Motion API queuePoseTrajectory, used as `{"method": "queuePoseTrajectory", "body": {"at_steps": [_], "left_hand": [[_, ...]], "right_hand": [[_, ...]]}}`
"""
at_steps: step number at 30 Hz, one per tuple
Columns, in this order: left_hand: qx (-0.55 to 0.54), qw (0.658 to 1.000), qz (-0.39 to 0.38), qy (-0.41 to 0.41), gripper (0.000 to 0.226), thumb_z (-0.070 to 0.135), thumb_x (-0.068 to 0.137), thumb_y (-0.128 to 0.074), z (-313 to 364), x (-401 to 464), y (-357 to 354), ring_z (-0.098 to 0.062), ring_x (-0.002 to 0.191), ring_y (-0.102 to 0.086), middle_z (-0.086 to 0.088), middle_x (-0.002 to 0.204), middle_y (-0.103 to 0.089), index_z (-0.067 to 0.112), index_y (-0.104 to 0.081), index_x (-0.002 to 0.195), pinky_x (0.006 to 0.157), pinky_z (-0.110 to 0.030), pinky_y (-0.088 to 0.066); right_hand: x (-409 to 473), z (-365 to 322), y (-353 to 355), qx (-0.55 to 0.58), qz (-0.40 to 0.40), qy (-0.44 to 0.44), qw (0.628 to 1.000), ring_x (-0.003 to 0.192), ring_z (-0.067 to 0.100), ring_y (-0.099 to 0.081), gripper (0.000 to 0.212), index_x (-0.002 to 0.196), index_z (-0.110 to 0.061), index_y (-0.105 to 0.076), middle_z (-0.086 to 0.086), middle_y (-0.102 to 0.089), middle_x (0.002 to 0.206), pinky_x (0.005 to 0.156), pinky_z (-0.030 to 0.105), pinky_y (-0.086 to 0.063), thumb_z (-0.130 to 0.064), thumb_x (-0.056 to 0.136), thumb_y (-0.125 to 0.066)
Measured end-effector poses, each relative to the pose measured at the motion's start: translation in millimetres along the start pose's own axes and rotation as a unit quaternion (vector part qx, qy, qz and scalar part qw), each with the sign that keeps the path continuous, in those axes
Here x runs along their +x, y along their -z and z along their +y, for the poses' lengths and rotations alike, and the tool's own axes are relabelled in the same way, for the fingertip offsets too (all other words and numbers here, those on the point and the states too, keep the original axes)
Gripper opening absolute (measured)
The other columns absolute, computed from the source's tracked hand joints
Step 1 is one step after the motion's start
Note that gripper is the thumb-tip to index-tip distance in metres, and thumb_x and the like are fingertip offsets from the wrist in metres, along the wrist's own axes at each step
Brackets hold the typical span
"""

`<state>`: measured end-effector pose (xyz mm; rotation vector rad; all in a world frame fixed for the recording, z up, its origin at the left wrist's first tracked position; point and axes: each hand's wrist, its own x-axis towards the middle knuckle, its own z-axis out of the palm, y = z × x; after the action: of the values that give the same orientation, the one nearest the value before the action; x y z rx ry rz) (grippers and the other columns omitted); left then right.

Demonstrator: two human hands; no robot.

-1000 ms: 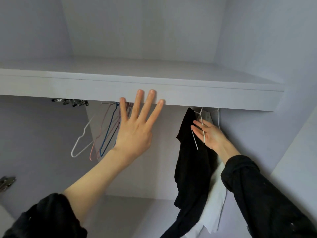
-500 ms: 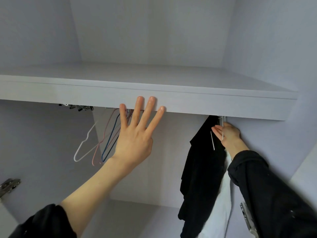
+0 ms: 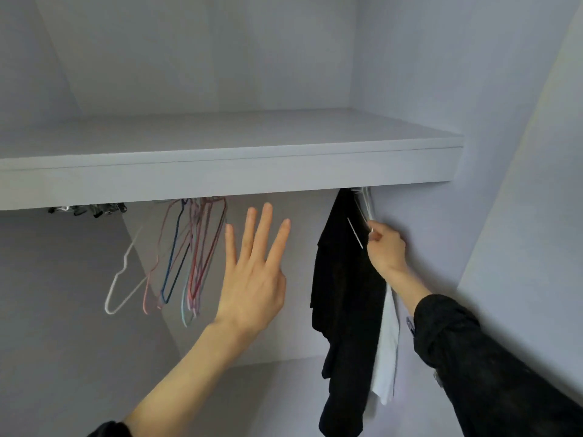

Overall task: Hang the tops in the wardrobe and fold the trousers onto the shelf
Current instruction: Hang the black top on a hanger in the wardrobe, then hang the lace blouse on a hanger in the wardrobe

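The right hand point(image 3: 385, 247) pinches a white wire hanger point(image 3: 362, 209) just under the shelf point(image 3: 220, 178), at the far right of the wardrobe. A black top point(image 3: 344, 294) hangs there, with a white top point(image 3: 386, 348) right beside it. The left hand point(image 3: 254, 279) is held up flat with fingers spread, holding nothing. Empty coloured hangers point(image 3: 186, 257) hang to its left.

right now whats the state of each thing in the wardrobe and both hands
left hand: open, fingers spread, holding nothing
right hand: pinching white hanger
black top: hanging
white top: hanging behind it
empty hangers: hanging, bunched
shelf: bare
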<state>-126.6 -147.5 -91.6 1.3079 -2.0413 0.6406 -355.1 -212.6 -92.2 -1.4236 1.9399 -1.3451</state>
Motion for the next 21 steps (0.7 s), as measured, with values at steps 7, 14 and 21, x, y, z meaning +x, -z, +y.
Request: {"method": "queuePoseTrajectory", "body": {"at_steps": [7,14,21], "left_hand": [[-0.277,0.935,-0.222,-0.021,0.044,0.012,0.094,-0.048,42,-55,-9,-0.027,0.132,-0.04,-0.009,0.144,-0.041,0.01,-0.044,0.138,0.107,-0.04,-0.038],[-0.441,0.8,-0.392,-0.111,0.032,0.015,0.097,-0.043,139,-172,25,-0.023,0.112,-0.056,-0.005,0.124,-0.059,0.018,-0.056,0.126,0.098,-0.039,-0.045],[-0.47,0.653,-0.497,-0.324,0.028,0.017,0.099,-0.04,246,-291,91,-0.017,0.111,-0.056,0.003,0.117,-0.058,0.022,-0.059,0.118,0.097,-0.03,-0.042]], "right_hand": [[-150,42,40,-0.155,-0.019,-0.006,0.988,0.111,0.029,-0.058,0.035,0.132,-0.014,-0.053,0.011,-0.061,0.122,0.089,0.029,-0.044,-0.016,0.098,-0.041],[-368,101,90,-0.175,-0.019,-0.236,0.956,0.11,0.024,-0.059,0.033,0.129,-0.016,-0.054,0.006,-0.065,0.119,0.093,0.028,-0.041,-0.024,0.099,-0.044],[-570,128,164,-0.122,0.158,-0.41,0.89,0.104,0.025,-0.062,0.032,0.125,-0.014,-0.057,0.009,-0.067,0.113,0.095,0.034,-0.045,-0.021,0.096,-0.046]]}}
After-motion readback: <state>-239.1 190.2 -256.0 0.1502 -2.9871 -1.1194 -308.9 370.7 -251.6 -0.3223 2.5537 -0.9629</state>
